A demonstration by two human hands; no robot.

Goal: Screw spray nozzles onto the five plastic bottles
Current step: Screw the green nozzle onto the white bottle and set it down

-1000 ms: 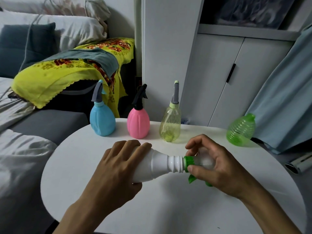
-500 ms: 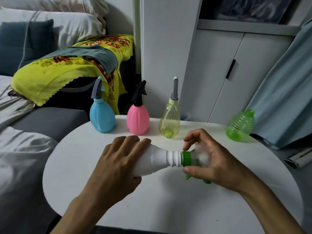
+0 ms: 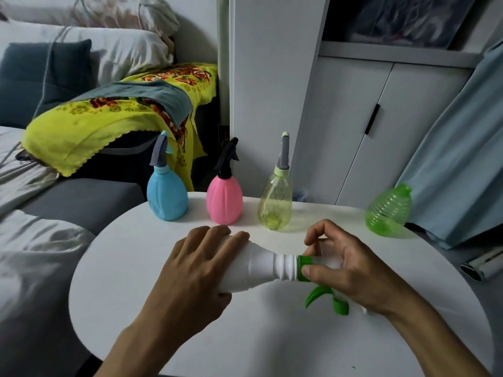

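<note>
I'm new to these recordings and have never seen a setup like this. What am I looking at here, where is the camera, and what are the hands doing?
There is no machine: a person wears a wide-angle camera on the head, looking forward and down at their own two hands. They work at a round white table. The left hand grips a white bottle lying sideways. The right hand pinches the green collar of a spray nozzle at the bottle's neck. At the far edge stand a blue bottle, a pink bottle and a clear yellowish bottle, each with a nozzle fitted. A green ribbed bottle has none.
</note>
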